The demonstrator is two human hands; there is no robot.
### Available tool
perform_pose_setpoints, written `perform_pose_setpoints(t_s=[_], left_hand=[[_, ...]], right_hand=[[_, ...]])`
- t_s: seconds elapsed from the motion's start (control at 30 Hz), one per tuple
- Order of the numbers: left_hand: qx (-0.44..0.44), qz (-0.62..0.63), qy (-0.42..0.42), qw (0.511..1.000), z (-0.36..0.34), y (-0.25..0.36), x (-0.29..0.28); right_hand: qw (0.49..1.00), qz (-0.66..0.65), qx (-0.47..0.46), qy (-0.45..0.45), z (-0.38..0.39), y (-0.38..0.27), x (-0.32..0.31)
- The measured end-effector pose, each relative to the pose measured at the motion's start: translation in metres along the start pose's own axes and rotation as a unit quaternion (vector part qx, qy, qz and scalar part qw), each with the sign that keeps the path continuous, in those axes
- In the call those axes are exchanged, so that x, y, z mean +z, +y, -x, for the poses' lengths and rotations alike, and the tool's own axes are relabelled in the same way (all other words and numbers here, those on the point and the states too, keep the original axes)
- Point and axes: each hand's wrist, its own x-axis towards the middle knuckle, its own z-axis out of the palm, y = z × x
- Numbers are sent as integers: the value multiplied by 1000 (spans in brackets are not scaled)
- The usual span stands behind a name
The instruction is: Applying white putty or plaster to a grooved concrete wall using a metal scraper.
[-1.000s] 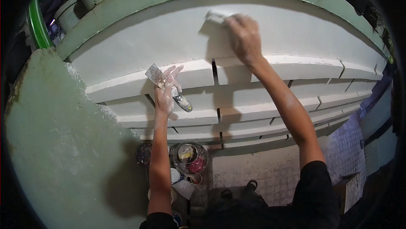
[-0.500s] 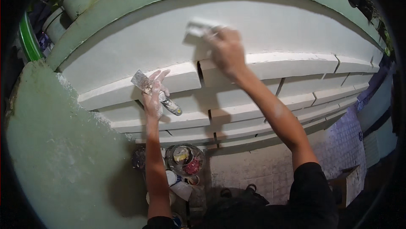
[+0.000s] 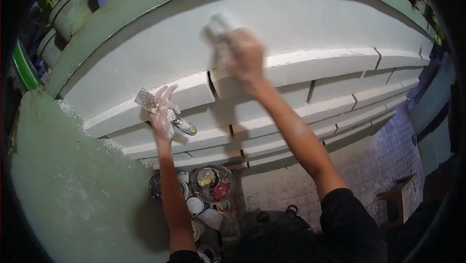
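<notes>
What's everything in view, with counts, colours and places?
Putty knife: one, grey-bladed, left of centre
Pale tool: one, whitish, blurred, upper centre
Ledged wall: one, white, centre
Coping: one, green, top
Side wall: one, green, left
Pots: three, greenish, upper left
Round tub: one, greyish, lower centre
Small containers: several, mixed, beside tub
Floor: one, greyish, bottom
Wooden object: one, brown, lower right
Sandals: two, dark, bottom
Left hand: one, white-smeared, on putty knife
Right hand: one, blurred, on pale tool

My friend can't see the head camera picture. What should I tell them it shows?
A person's right hand holds a blurred pale tool at a white wall, while the left hand holds a stained scraper. Containers cluster below.
</notes>
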Motion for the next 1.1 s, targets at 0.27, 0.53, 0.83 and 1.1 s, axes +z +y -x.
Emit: perform_pose_setpoints(t_s=[0.27, 0.53, 0.83, 1.1], left_hand=[[-4, -13, -22, 1000, 1, 4, -7], [9, -44, -15, 999, -3, -4, -7], [9, -102, -24, 994, -2, 2, -12], [-26, -27, -18, 999, -3, 4, -4]], right_hand=[[991, 53, 70, 98, -21, 101, -108], [952, 136, 235, 144, -38, 132, -135], [992, 73, 54, -92, -16, 23, -38], [988, 116, 91, -34, -27, 114, -150]])
